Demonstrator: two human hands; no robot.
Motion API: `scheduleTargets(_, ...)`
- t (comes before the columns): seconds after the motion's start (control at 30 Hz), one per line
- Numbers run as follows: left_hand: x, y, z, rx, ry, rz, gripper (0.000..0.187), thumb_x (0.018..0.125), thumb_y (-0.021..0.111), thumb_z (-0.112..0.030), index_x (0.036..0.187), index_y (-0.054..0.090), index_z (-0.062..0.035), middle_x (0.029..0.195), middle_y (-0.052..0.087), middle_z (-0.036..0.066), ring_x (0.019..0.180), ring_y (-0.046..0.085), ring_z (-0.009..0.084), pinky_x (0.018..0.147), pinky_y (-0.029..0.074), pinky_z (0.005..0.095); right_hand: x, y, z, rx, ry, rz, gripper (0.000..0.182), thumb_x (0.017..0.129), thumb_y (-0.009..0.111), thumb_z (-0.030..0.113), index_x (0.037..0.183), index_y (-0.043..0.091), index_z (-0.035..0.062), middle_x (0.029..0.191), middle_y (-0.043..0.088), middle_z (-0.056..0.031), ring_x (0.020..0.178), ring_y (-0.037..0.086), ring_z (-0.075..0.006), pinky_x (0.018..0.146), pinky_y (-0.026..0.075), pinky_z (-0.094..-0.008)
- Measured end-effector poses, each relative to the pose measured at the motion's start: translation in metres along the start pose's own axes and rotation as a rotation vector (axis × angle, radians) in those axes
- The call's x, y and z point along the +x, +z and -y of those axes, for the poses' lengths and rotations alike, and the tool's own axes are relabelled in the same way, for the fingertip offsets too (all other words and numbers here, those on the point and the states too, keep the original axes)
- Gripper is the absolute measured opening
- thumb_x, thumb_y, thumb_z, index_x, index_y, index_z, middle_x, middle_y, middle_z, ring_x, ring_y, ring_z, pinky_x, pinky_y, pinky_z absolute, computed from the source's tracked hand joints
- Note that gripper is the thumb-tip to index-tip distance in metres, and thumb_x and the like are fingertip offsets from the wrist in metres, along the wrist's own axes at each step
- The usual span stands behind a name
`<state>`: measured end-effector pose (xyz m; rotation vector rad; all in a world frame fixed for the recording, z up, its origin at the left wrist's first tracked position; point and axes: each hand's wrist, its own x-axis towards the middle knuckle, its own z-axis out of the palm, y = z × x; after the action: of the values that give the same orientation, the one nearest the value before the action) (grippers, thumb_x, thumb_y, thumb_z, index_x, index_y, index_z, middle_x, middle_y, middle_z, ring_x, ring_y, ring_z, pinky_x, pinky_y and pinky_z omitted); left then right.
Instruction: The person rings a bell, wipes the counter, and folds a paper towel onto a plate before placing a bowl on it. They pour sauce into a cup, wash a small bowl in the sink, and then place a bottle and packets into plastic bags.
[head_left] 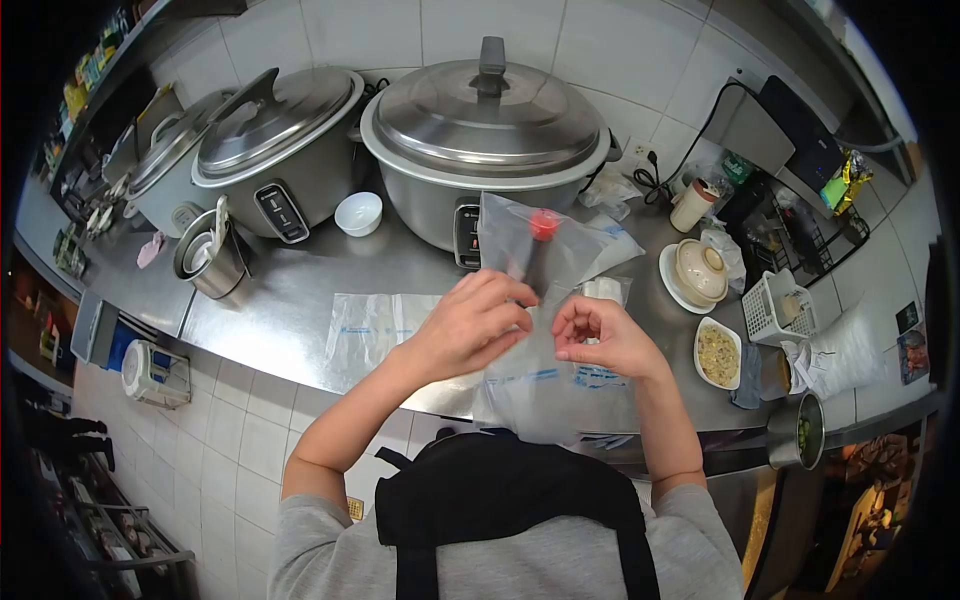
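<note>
A clear plastic bag (575,245) stands upright between and behind my hands. Through or beside it shows a dark bottle with a red cap (543,225). My left hand (480,318) is at the bag's left side, fingers curled, with thumb and forefinger apart. On the right, my right hand (597,335) has its fingers curled toward the thumb near the bag's edge; whether it pinches the thin plastic is too small to tell. More flat clear bags (375,325) with blue print lie on the steel counter (270,335).
Large rice cookers (488,125) line the back wall. A white bowl (358,214) and a steel pot (212,262) stand left. On the right are a lidded bowl (700,272), a dish of food (717,353), a white basket (778,308) and a metal container (796,432).
</note>
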<state>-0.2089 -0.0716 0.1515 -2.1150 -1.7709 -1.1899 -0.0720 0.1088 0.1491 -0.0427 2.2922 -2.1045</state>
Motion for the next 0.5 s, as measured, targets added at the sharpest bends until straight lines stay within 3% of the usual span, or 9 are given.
scheduleTargets(0.07,0.007,0.001,-0.013,-0.063,0.076,0.052,0.033,0.069,0.065,-0.005,0.100,0.055,-0.0089,0.118,0.048,0.010,0.105,0.048,0.0302,0.086,0.040,0.0397,-0.001,0.001,0.000,0.004,0.026,-0.034,0.021,0.072,0.071,0.009,0.081,0.053,0.0051,0.070,0.055,0.0033,0.062,0.050,-0.0034,0.056,0.041,-0.0180)
scheduleTargets(0.17,0.000,0.020,0.003,-0.065,-0.042,0.015,0.033,0.071,0.063,-0.005,0.103,0.055,-0.0086,0.122,0.045,0.012,0.111,0.044,0.0312,0.091,0.037,0.0407,-0.001,0.005,-0.021,-0.015,0.035,0.027,0.016,0.075,0.068,0.006,0.081,0.053,0.0031,0.071,0.057,-0.0008,0.064,0.053,-0.0054,0.056,0.042,-0.0197)
scheduleTargets(0.23,-0.025,0.030,0.017,-0.071,-0.075,-0.006,0.030,0.073,0.061,-0.004,0.102,0.056,-0.0080,0.124,0.044,0.013,0.113,0.042,0.0315,0.093,0.036,0.0413,-0.006,0.012,-0.045,-0.088,0.078,-0.065,0.013,0.077,0.065,0.009,0.082,0.054,0.0030,0.070,0.057,-0.0008,0.064,0.054,-0.0060,0.058,0.043,-0.0199)
scheduleTargets(0.3,-0.046,0.041,0.015,-0.139,-0.100,0.017,0.025,0.074,0.059,-0.004,0.099,0.057,-0.0069,0.124,0.043,0.013,0.113,0.042,0.0313,0.093,0.036,0.0406,-0.021,0.027,-0.050,0.073,0.152,-0.075,0.012,0.080,0.062,0.012,0.081,0.056,0.0014,0.070,0.058,-0.0011,0.065,0.054,-0.0064,0.057,0.043,-0.0203)
scheduleTargets(0.4,-0.052,0.052,0.015,-0.176,-0.098,-0.015,0.021,0.075,0.060,-0.005,0.096,0.057,-0.0064,0.115,0.050,0.011,0.106,0.048,0.0301,0.087,0.040,0.0389,-0.033,0.048,-0.048,-0.425,0.079,-0.010,0.015,0.079,0.063,0.014,0.078,0.058,-0.0008,0.067,0.058,-0.0018,0.061,0.053,-0.0071,0.055,0.042,-0.0215)
scheduleTargets(0.43,-0.050,0.051,0.018,-0.182,-0.075,-0.029,0.019,0.076,0.060,-0.006,0.095,0.056,-0.0070,0.108,0.054,0.010,0.101,0.051,0.0292,0.083,0.042,0.0385,-0.031,0.047,-0.050,-0.420,0.077,-0.015,0.015,0.079,0.063,0.014,0.078,0.058,-0.0008,0.067,0.058,-0.0018,0.061,0.053,-0.0071,0.055,0.042,-0.0215)
scheduleTargets(0.5,-0.046,0.040,0.023,-0.159,-0.087,-0.004,0.020,0.076,0.060,-0.006,0.096,0.056,-0.0070,0.101,0.057,0.010,0.095,0.053,0.0280,0.079,0.043,0.0376,-0.026,0.038,-0.048,-0.023,0.149,-0.109,0.019,0.074,0.069,0.015,0.073,0.056,0.0012,0.064,0.055,-0.0002,0.058,0.050,-0.0059,0.052,0.040,-0.0210)
